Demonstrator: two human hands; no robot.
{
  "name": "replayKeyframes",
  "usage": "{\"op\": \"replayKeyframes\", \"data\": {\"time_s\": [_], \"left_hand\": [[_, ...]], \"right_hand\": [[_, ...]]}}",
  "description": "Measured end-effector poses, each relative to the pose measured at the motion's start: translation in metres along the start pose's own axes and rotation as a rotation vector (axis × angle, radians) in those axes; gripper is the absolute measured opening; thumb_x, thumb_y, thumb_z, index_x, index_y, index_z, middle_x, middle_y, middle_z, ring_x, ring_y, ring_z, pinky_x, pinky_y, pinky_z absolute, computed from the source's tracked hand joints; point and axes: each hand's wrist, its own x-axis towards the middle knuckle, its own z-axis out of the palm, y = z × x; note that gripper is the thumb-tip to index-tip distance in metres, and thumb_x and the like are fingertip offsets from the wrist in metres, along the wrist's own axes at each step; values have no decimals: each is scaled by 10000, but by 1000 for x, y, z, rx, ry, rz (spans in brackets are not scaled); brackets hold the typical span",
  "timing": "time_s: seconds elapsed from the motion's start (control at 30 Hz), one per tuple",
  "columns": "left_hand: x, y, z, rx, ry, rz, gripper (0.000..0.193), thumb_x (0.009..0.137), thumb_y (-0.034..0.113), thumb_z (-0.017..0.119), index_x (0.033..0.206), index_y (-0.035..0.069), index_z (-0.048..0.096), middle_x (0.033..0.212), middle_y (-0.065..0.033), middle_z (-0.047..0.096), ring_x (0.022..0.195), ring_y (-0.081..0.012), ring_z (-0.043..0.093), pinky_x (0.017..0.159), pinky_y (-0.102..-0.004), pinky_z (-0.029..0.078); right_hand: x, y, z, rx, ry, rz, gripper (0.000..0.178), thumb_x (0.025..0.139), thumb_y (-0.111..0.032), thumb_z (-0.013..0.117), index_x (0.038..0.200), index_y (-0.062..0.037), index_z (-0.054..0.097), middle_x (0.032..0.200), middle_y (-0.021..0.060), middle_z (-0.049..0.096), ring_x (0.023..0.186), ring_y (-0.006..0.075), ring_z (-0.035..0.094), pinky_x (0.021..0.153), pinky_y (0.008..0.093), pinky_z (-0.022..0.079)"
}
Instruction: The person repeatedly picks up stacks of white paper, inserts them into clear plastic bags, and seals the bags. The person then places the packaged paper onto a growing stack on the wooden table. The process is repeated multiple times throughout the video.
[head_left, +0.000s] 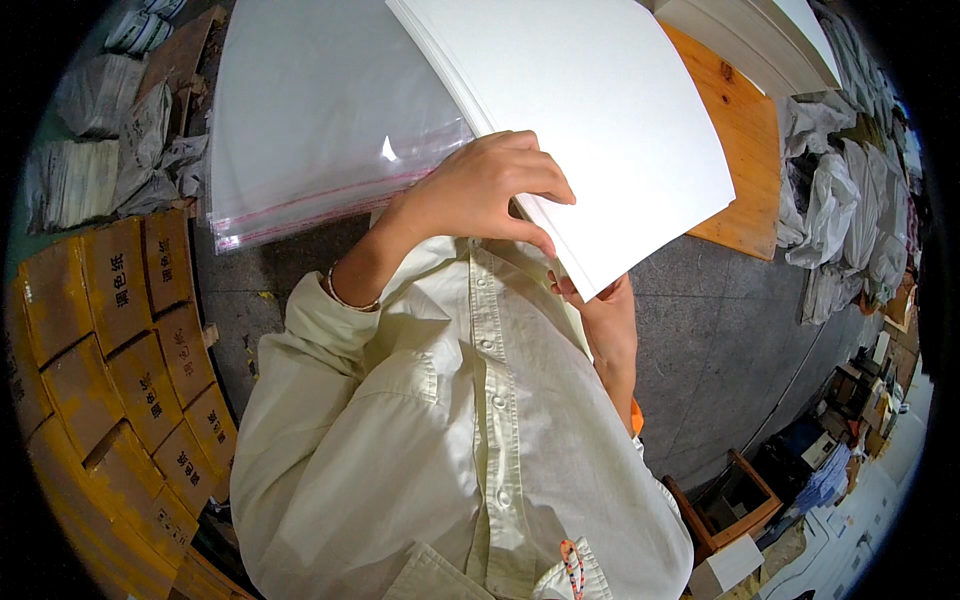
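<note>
A thick stack of white paper sheets (590,110) lies slanted in front of me, its near corner reaching over the table edge toward my shirt. My left hand (490,190) curls over the stack's left edge near that corner, thumb below and fingers on top. Under the near corner, my right hand (605,305) grips the sheets from below; most of its fingers are hidden by the paper. To the left lies a pile of clear plastic bags (320,110) with pinkish seal strips along the near edge. The paper partly overlaps these bags.
An orange-brown wooden board (735,150) shows beyond the paper on the right, with a white stack (750,35) behind. Cardboard boxes (120,280) are piled at left. Plastic-wrapped bundles (840,200) stand far right, and a wooden stool (735,500) sits at lower right.
</note>
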Motion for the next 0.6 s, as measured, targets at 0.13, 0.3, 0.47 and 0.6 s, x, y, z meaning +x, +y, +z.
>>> {"op": "replayKeyframes", "data": {"time_s": [0.13, 0.3, 0.47, 0.6], "left_hand": [[-1, 1, 2, 10, 34, 2, 405, 605, 334, 791, 909, 87, 689, 929, 21, 673, 787, -179, 535, 713, -295, 468], [0, 0, 3, 19, 63, 3, 342, 632, 325, 776, 867, 93, 689, 891, 32, 677, 754, -168, 552, 690, -295, 478], [1, 4, 1, 50, 51, -75, 312, 661, 341, 760, 863, 111, 699, 866, 17, 686, 762, -171, 577, 696, -301, 484], [-2, 11, 3, 151, 3, -104, 322, 691, 353, 739, 907, 117, 705, 883, -16, 691, 799, -183, 606, 723, -318, 490]], "right_hand": [[-2, 5, -6, -61, -28, -30, 534, 763, -135, 737, 1197, 20, 469, 1059, 118, 628, 884, 209, 648, 808, 328, 524], [-6, 8, -54, -200, -377, 41, 465, 865, -218, 644, 1171, 89, 477, 966, 162, 657, 878, 226, 660, 795, 354, 533], [-21, -17, -87, -228, -444, 79, 749, 931, -578, 334, 1238, 98, 438, 1038, 234, 627, 932, 275, 650, 834, 365, 516], [-8, -16, -58, 534, -302, 150, 664, 947, -499, 383, 1319, 49, 336, 1239, 265, 511, 1126, 340, 548, 970, 441, 460]]}}
